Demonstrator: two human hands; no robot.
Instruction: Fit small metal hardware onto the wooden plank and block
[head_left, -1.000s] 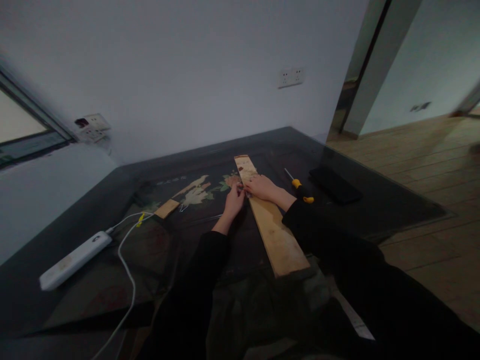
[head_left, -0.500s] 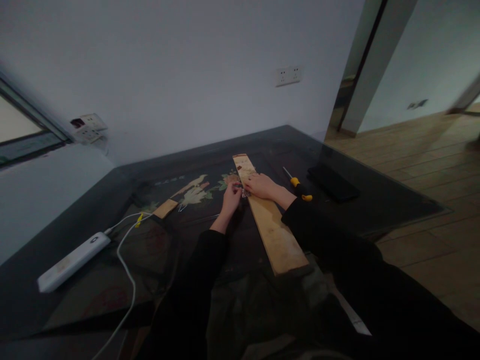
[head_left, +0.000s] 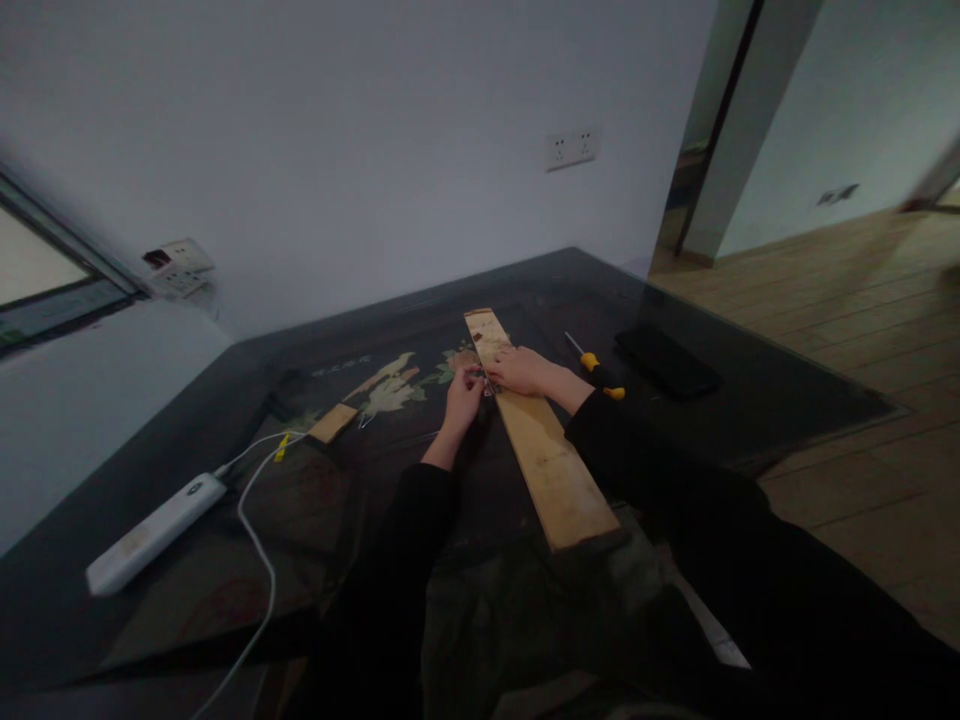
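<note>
While both hands (head_left: 491, 380) meet, the plank (head_left: 540, 450) lies beneath them.

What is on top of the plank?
The right hand lies flat on the plank; the left hand pinches something small at its edge, hidden by fingers.

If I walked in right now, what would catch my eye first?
Probably the long pale wooden plank lying on the dark glass-topped table, with the right hand flat on it and the left hand pinching something small at its edge. Next, the yellow-handled screwdriver just right of the plank, and the white power strip at the table's left.
</note>
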